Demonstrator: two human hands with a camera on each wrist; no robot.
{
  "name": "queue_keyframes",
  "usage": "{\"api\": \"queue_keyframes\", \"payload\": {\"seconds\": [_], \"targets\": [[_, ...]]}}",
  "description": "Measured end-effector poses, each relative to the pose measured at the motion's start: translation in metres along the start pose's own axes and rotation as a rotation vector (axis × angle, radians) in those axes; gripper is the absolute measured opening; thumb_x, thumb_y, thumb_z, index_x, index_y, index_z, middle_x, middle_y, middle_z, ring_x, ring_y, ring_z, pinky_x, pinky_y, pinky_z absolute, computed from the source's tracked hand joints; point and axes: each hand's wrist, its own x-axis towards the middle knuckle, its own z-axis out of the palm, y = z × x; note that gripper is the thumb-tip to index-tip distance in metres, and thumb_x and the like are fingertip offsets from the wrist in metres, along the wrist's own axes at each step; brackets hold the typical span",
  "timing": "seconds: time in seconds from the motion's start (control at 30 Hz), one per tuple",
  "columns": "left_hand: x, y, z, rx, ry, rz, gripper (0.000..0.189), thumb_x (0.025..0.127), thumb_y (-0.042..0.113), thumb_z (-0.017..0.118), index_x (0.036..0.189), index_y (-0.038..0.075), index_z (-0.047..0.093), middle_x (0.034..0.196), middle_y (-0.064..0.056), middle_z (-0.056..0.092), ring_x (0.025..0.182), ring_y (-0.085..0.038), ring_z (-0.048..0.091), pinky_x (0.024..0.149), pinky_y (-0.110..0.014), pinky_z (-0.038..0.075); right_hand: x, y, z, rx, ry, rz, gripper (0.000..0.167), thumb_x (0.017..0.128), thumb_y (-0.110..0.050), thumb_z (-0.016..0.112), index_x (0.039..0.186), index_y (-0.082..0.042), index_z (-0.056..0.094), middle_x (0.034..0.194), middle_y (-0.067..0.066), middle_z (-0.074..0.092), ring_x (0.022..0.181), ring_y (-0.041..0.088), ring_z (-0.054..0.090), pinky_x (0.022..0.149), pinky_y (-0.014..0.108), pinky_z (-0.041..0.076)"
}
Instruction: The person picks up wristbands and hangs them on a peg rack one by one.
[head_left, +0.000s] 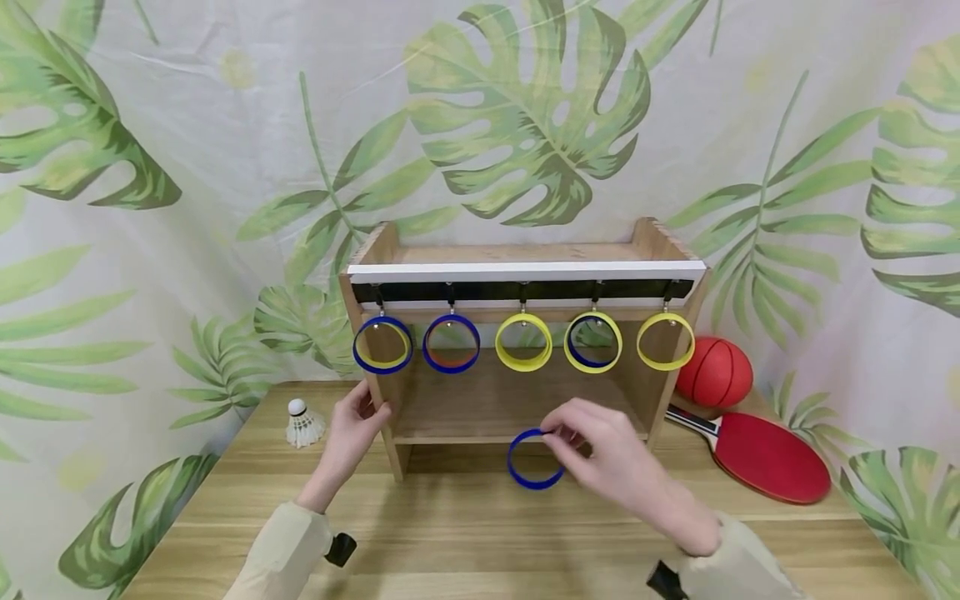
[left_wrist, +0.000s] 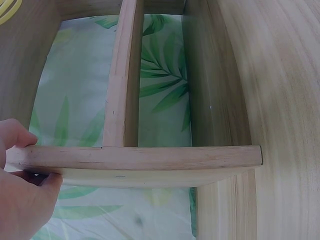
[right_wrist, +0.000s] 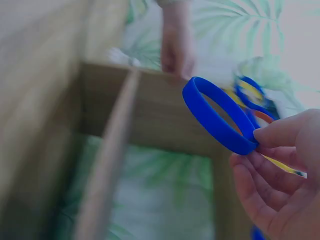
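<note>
My right hand (head_left: pixel 611 454) pinches a blue silicone wristband (head_left: pixel 536 485) between thumb and fingers, in front of the lower part of a wooden shelf (head_left: pixel 465 408). In the right wrist view the wristband (right_wrist: pixel 209 120) is tilted, its loop open. My left hand (head_left: pixel 355 433) grips the front edge of the shelf's left side panel (left_wrist: pixel 150 159). Along the shelf's top front, a black strip (head_left: pixel 487 291) carries several hooks. Bands hang there: blue with yellow (head_left: pixel 382 369), blue with orange-red (head_left: pixel 452 369), yellow (head_left: pixel 523 367), yellow with blue (head_left: pixel 593 367), and yellow (head_left: pixel 665 367) at the right end.
A shuttlecock (head_left: pixel 303 427) stands on the wooden table (head_left: pixel 465 550) left of the shelf. To the right are a red ball (head_left: pixel 716 372) and a red table tennis paddle (head_left: pixel 776 458). A leaf-patterned cloth (head_left: pixel 225 125) hangs behind.
</note>
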Motion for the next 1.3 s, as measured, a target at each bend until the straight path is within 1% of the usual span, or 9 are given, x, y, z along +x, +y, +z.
{"api": "queue_keyframes", "payload": {"seconds": [0.1,0.27,0.33,0.4,0.53,0.67,0.93,1.13,1.3], "targets": [[0.000,0.001,0.000,-0.004,0.005,-0.001,0.040,0.091,-0.007,0.054,0.132,-0.005,0.056,0.122,-0.029,0.063,0.101,0.003,0.060,0.081,-0.008,0.051,0.005,-0.002,-0.028,-0.073,0.066,-0.048,0.019,0.078,0.005,0.076,0.092,-0.007,0.069,0.087,-0.001,0.069,0.073,0.005,0.062,0.067,0.009,0.052],[-0.001,0.002,-0.001,-0.012,-0.004,-0.018,0.041,0.092,-0.006,0.054,0.133,-0.004,0.056,0.126,-0.028,0.062,0.102,0.005,0.059,0.083,-0.008,0.051,0.012,0.001,-0.073,-0.214,0.185,-0.061,0.029,0.070,0.010,0.080,0.091,-0.007,0.072,0.085,-0.001,0.071,0.072,0.005,0.062,0.065,0.010,0.051],[-0.001,0.001,-0.001,-0.011,-0.005,-0.020,0.041,0.092,-0.006,0.055,0.133,-0.004,0.056,0.126,-0.028,0.062,0.103,0.005,0.059,0.083,-0.008,0.051,0.015,0.003,-0.089,-0.268,0.221,-0.045,0.029,0.069,0.012,0.079,0.090,-0.006,0.072,0.085,0.000,0.071,0.074,0.002,0.060,0.065,0.009,0.048],[-0.001,0.000,-0.001,-0.007,-0.003,-0.017,0.040,0.092,-0.005,0.055,0.132,-0.004,0.056,0.125,-0.028,0.062,0.102,0.005,0.060,0.083,-0.008,0.051,0.017,0.007,-0.103,-0.319,0.246,-0.023,0.024,0.072,0.010,0.077,0.090,-0.005,0.072,0.085,0.002,0.072,0.076,-0.003,0.058,0.065,0.007,0.046],[-0.001,-0.001,0.000,-0.001,0.003,-0.010,0.038,0.092,-0.005,0.055,0.130,-0.004,0.058,0.123,-0.028,0.063,0.101,0.004,0.060,0.082,-0.009,0.051,0.020,0.017,-0.123,-0.386,0.289,0.036,0.023,0.073,0.009,0.078,0.091,-0.003,0.073,0.085,0.006,0.073,0.080,-0.011,0.054,0.071,0.001,0.044],[0.000,-0.001,0.000,-0.006,0.003,-0.007,0.038,0.091,-0.006,0.055,0.130,-0.004,0.058,0.123,-0.028,0.062,0.101,0.005,0.060,0.083,-0.009,0.051,0.024,0.030,-0.132,-0.403,0.313,0.049,0.023,0.072,0.010,0.079,0.090,-0.002,0.072,0.085,0.009,0.072,0.082,-0.014,0.051,0.075,-0.003,0.041],[0.001,-0.002,0.002,-0.006,-0.001,-0.008,0.039,0.091,-0.007,0.054,0.130,-0.004,0.058,0.124,-0.028,0.063,0.102,0.003,0.060,0.083,-0.010,0.052,0.029,0.045,-0.137,-0.431,0.264,0.108,0.015,0.079,0.008,0.074,0.090,-0.001,0.071,0.086,0.009,0.072,0.084,-0.023,0.045,0.073,-0.005,0.039],[-0.002,0.000,0.003,-0.012,-0.001,-0.013,0.039,0.091,-0.007,0.055,0.130,-0.004,0.058,0.125,-0.028,0.063,0.103,0.000,0.060,0.083,-0.010,0.051,0.028,0.051,-0.135,-0.441,0.233,0.143,0.015,0.079,0.007,0.074,0.091,-0.003,0.071,0.087,0.007,0.072,0.082,-0.021,0.046,0.073,-0.005,0.040],[-0.002,0.002,0.001,-0.010,0.002,-0.003,0.039,0.091,-0.006,0.055,0.130,-0.005,0.058,0.124,-0.028,0.063,0.103,0.001,0.060,0.083,-0.010,0.052,0.028,0.050,-0.131,-0.441,0.229,0.143,0.015,0.081,0.006,0.074,0.093,-0.003,0.072,0.087,0.006,0.073,0.080,-0.016,0.050,0.072,-0.004,0.042]]}}
